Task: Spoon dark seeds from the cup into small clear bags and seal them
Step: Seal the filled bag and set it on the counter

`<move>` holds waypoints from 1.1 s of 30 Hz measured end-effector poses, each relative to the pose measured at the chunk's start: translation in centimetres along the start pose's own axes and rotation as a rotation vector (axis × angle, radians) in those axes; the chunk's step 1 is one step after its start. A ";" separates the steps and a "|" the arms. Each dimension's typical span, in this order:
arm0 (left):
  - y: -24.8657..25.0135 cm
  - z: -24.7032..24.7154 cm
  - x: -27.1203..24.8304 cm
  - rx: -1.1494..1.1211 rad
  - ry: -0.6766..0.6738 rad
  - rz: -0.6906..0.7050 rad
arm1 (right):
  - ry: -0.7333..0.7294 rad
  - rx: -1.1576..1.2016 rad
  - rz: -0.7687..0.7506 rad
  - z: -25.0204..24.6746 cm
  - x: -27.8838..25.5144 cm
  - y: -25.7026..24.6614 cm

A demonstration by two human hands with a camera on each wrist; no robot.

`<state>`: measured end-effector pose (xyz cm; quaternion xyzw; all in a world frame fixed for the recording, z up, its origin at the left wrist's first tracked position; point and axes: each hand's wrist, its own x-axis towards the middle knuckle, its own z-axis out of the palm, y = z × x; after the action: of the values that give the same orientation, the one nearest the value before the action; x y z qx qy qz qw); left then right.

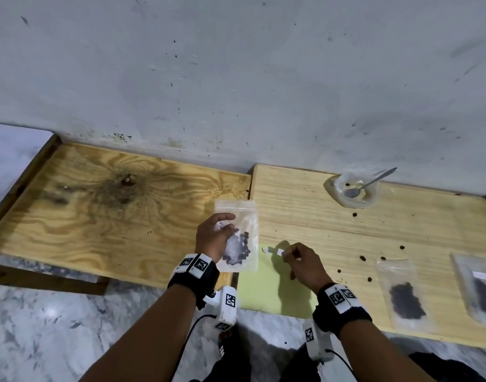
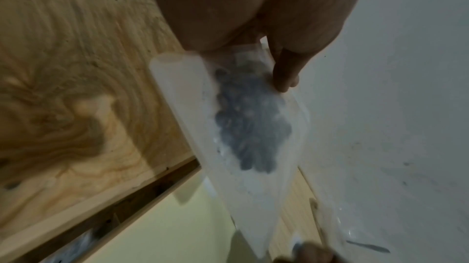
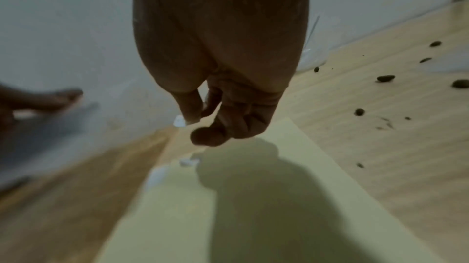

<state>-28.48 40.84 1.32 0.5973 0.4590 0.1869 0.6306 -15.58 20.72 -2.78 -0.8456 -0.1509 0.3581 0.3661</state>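
Clear plastic bag (image 1: 237, 238) of seeds (image 1: 239, 248) is gripped upright by the left hand (image 1: 213, 235), likely awaiting the small white sticker (image 1: 280, 252) the right hand (image 1: 305, 264) pinches.

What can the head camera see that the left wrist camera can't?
Only the head view shows the cup with the spoon resting in it, two filled bags lying at the right, loose seeds on the table, and the right hand pinching a small white piece.

Only the left wrist view shows the bag's other side close up, seeds blurry.

Both show the left hand gripping the seed bag, and the yellow sheet.
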 end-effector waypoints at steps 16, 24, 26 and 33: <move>1.1 2.6 -2.2 -0.022 -0.255 0.062 | 0.195 -0.128 -0.225 1.6 -0.4 -9.7; 0.8 3.1 -1.7 -0.120 -0.128 0.029 | 0.280 -0.145 -0.192 1.5 -1.2 -10.2; 0.8 3.0 -1.6 -0.089 -0.128 0.038 | 0.279 -0.072 -0.174 1.2 -1.2 -9.9; 0.5 3.7 -1.9 -0.093 -0.105 0.062 | 0.275 0.026 -0.201 0.6 -1.5 -8.9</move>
<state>-26.34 37.36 1.94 0.5903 0.3974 0.1961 0.6746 -17.02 26.36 4.15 -0.8624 -0.1786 0.2023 0.4283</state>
